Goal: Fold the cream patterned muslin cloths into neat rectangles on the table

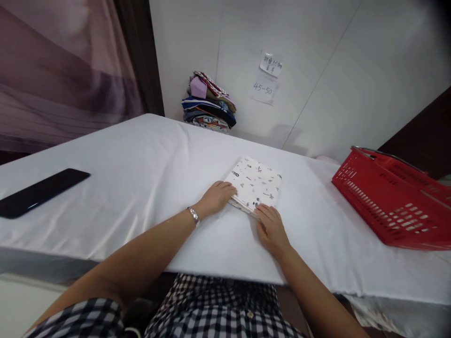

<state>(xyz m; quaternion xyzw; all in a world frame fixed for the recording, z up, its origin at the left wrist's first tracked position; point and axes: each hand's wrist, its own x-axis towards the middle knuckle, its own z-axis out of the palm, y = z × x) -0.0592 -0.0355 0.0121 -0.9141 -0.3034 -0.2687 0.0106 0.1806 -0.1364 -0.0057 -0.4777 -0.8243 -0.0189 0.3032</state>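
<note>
At far left, a black phone [38, 191] lying flat on the surface [141, 188], which is covered by a white cloth, well apart from both hands. Behind it, a purple-brown curtain [59, 70] hanging. Further right, at the back edge against the white wall, a stack of folded clothes [208, 104] in many colours, purple and dark blue among them. Near the middle, left hand [216, 197] with a silver bracelet [193, 216] on the wrist, laid palm down, fingers lightly curved over the near left edge of a folded white cloth [256, 185] with small dark printed figures; touching it, not clenched, no clear grasp visible. Folded white cloth resting flat on the surface, about the centre, in a neat square shape. Just beside, right hand [271, 230] also palm down, fingertips pressing on the near right corner of the same cloth, open and relaxed rather than closed around it. On the wall above, two paper notes [268, 77], the lower one reading "45-50". At far right, a red plastic basket [391, 202], tilted on the surface, apart from the cloth. At the bottom, black and white checked shirt [211, 314] of the person.
</note>
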